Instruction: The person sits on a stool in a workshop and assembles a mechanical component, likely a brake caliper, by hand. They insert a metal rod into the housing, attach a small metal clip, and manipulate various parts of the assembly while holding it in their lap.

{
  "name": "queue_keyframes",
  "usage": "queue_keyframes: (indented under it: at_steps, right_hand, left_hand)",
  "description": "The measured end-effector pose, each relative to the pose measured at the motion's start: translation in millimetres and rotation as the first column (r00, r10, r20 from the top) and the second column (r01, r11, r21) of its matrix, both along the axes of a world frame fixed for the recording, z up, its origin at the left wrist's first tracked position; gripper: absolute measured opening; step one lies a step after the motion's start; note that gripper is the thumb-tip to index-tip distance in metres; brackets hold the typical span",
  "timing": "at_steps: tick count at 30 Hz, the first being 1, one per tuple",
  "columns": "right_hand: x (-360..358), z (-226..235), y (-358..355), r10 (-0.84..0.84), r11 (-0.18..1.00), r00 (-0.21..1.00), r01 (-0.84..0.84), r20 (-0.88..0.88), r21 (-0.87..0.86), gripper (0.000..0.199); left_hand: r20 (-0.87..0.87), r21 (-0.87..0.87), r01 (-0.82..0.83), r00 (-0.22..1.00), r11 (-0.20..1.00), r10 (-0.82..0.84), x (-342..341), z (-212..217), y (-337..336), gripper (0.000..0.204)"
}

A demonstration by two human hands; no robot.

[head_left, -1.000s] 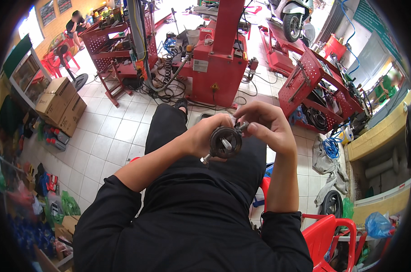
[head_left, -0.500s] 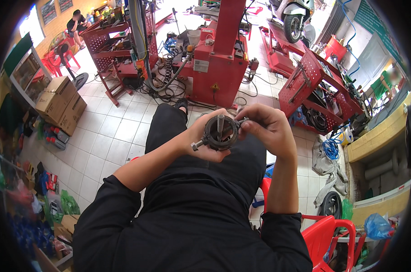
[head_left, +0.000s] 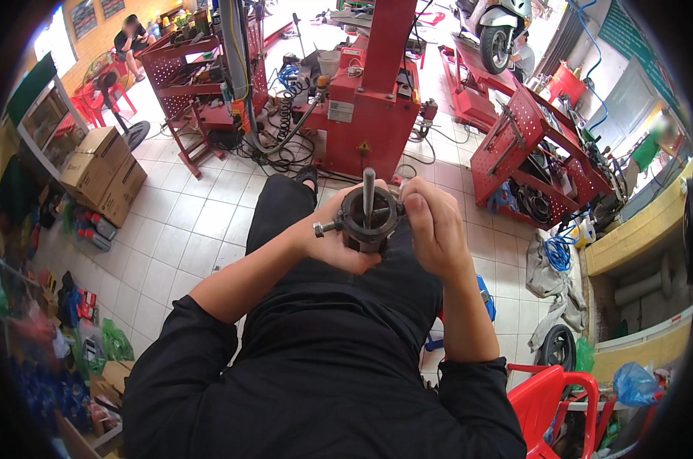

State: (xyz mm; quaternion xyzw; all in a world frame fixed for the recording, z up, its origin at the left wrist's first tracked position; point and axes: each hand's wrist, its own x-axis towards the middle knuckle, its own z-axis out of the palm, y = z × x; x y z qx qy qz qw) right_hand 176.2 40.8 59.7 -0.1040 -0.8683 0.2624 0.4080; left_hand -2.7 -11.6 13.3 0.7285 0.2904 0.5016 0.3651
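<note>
Dark hollow cylinder (head_left: 366,234), grey rod (head_left: 369,191) protruding.

1. A yellow triangular warning sign (head_left: 364,147) marked the red machine (head_left: 391,128).
2. A white label (head_left: 340,112), too small to read, sat higher on it.
3. A green wall banner (head_left: 639,42) carried pale, illegible lettering.
4. Cardboard boxes (head_left: 92,170) bore blurred dark print.

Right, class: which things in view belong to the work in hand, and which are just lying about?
In hand:
- dark metal cylinder, gripped by the left hand, right hand beside it
- grey rod standing inside
- bolt on its left

Apparently lying about:
- cardboard boxes
- blue hose
- blue bag
</note>
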Motion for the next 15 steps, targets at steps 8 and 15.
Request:
queue_keyframes:
  at_steps: [8,15]
  right_hand:
    - [-1.0,1.7,-0.3,0.030,0.997,0.997,-0.026,0.067,-0.068,0.027]
    - [-1.7,0.5,1.1,0.054,0.990,0.995,-0.043,0.079,-0.135,0.030]
  left_hand:
    - [-0.187,0.007,-0.110,0.976,0.994,0.109,-15.5,14.1,-3.1,0.055]
    - [-0.355,0.337,-0.098,0.908,0.937,0.222,-24.2,21.1,4.2,0.060]
